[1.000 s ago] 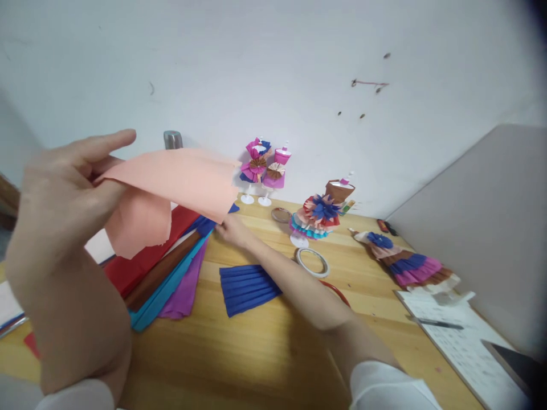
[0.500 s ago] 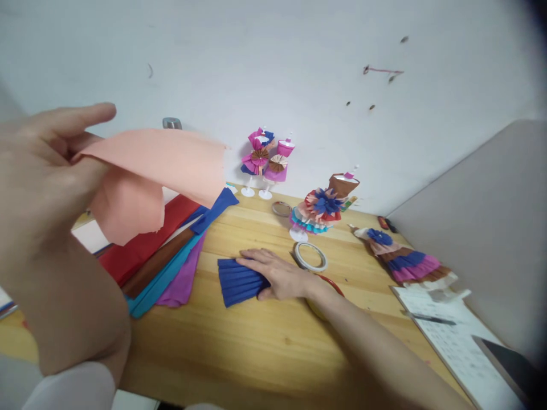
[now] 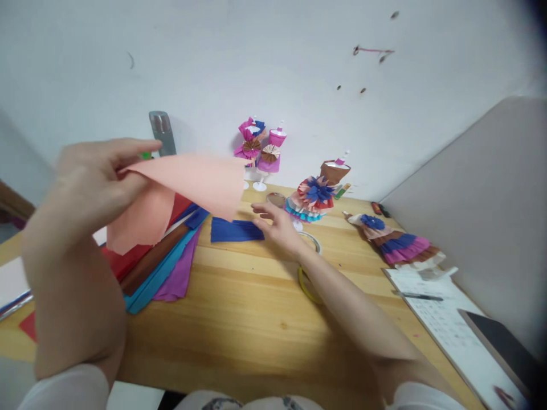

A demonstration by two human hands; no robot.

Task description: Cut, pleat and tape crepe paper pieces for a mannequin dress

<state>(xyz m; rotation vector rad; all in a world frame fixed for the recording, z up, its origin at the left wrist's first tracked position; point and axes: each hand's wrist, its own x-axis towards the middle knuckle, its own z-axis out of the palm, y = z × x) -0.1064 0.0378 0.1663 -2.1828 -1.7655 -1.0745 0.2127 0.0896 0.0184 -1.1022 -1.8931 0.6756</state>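
A sheet of peach paper hangs from my left hand, pinched between thumb and fingers and stretching to the right. My right hand has its fingers apart and holds nothing, just right of a pleated blue paper that lies on the wooden table. Under the peach sheet, strips of red, brown, turquoise and purple paper are fanned out. A roll of white tape and a yellow ring are partly hidden by my right forearm.
Small dress forms in paper dresses stand by the wall, a larger one to their right. A paper dress lies farther right, near a white board with a pen. A grey bottle stands behind my left hand.
My right hand has let go of the pleated blue paper, which now lies farther back on the table. My left hand has moved right with the peach sheet. The view has shifted slightly.
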